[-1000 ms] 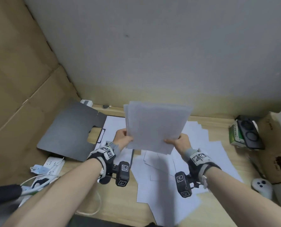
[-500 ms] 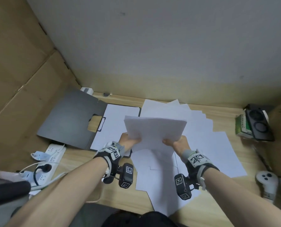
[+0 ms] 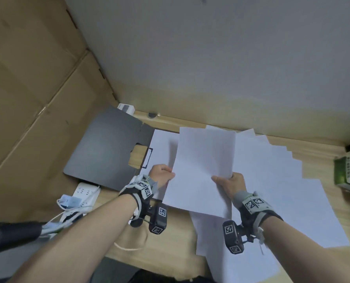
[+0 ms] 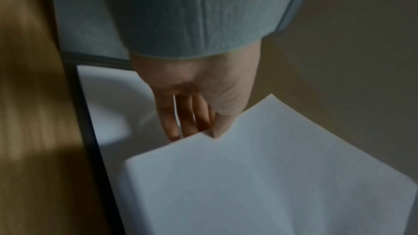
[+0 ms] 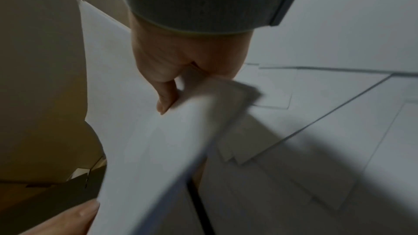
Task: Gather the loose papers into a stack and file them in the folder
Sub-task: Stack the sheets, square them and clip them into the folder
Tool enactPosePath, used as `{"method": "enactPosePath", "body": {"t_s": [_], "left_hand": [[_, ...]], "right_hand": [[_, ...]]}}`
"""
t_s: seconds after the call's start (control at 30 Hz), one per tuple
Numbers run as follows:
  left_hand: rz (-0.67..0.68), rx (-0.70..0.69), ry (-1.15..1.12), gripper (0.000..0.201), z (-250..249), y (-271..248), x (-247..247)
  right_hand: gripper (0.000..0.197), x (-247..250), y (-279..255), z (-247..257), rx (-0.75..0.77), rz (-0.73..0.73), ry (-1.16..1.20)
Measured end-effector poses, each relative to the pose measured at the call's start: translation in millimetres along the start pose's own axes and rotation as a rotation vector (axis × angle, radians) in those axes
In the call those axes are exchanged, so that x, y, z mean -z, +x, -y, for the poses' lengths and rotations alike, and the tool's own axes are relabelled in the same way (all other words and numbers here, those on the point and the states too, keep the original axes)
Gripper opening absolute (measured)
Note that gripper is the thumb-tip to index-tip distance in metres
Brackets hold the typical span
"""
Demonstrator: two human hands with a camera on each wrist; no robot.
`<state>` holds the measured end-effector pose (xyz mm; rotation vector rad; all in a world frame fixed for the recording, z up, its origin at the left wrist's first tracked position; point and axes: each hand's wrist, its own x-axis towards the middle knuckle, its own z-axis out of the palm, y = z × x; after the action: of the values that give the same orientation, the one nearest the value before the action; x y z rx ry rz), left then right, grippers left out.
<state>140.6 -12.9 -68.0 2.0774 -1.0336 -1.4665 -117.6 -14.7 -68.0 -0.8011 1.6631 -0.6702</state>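
Note:
I hold a stack of white papers (image 3: 202,168) just above the desk, tilted toward the left. My left hand (image 3: 162,174) pinches its left edge, thumb on top and fingers beneath (image 4: 187,122). My right hand (image 3: 229,183) grips the stack's near right edge, thumb (image 5: 166,99) on top. The open black folder (image 3: 106,152) lies at the left, its cover flat and a white sheet (image 3: 160,148) on its right half. The stack (image 4: 260,176) hangs over that half. Several loose papers (image 3: 272,180) are spread over the desk to the right.
A white power strip (image 3: 86,193) with cables sits by the folder's near left corner. Cardboard (image 3: 27,99) lines the left side and a grey wall stands behind. A green box (image 3: 349,172) with a dark device rests at the far right. The wooden desk edge (image 3: 160,254) is near me.
The stack has come down from upright in front of the wall to low over the desk, and has shifted left toward the folder. Both hands kept their hold.

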Motion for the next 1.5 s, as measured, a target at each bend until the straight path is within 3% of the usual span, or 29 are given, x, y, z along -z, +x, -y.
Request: {"method": "enactPosePath", "body": {"t_s": [0.1,0.17,0.2,0.3,0.37,0.53,0.67,0.73,0.77,0.87,1.0,1.17,1.23,1.33,1.4,1.5], "left_hand": [[-0.073,0.044,0.061,0.019,17.7,37.5,34.3],[-0.214,0.03,0.321,0.013,31.7,68.7,64.5],[-0.246,0.015,0.442,0.021,35.0,78.9,73.8],[-0.178,-0.029,0.692,0.049,35.8,94.4,87.2],[-0.118,-0.087,0.816,0.052,37.0,111.0,91.5],[-0.048,-0.151,1.024,0.039,27.5,121.3,77.9],[0.163,-0.199,1.11,0.025,30.2,127.0,76.1],[0.201,-0.19,1.212,0.023,32.6,130.5,77.4],[0.201,-0.269,1.262,0.025,36.9,135.3,78.6],[0.202,-0.307,1.305,0.033,37.2,137.7,80.7],[0.16,-0.234,1.23,0.03,28.0,126.5,82.0],[0.003,-0.174,1.105,0.039,23.8,125.5,83.4],[0.025,-0.124,1.033,0.042,26.6,127.7,84.8],[-0.046,-0.081,0.95,0.053,22.8,123.7,83.1],[-0.129,-0.134,0.978,0.045,11.3,109.0,69.0],[-0.083,-0.209,1.0,0.037,-12.0,77.7,42.0]], "right_hand": [[0.017,-30.5,9.3,-1.5,-0.043,-0.038,-0.006],[0.022,-61.9,22.3,-1.2,-0.073,-0.055,-0.036],[0.024,-72.1,24.7,1.3,-0.085,-0.061,-0.044],[0.021,-92.7,24.2,9.4,-0.076,-0.056,-0.069],[0.018,-110.5,29.3,13.4,-0.081,-0.074,-0.098],[0.018,-126.4,30.0,19.4,-0.067,-0.072,-0.1],[0.024,-137.4,31.4,19.3,-0.082,-0.066,-0.136],[0.029,-145.6,33.6,20.0,-0.095,-0.069,-0.16],[0.03,-149.0,33.4,20.9,-0.098,-0.074,-0.177],[0.035,-155.7,33.6,22.7,-0.116,-0.074,-0.185],[0.04,-159.3,41.3,14.8,-0.152,-0.099,-0.217],[0.015,-152.2,34.2,9.6,-0.103,-0.091,-0.177],[0.021,-140.1,31.3,6.0,-0.074,-0.117,-0.179],[0.033,-116.7,28.1,2.6,-0.06,-0.188,-0.16],[0.032,-91.3,22.5,-2.2,-0.044,-0.227,-0.149],[0.027,-52.5,18.8,-19.3,-0.034,-0.255,-0.131]]}}
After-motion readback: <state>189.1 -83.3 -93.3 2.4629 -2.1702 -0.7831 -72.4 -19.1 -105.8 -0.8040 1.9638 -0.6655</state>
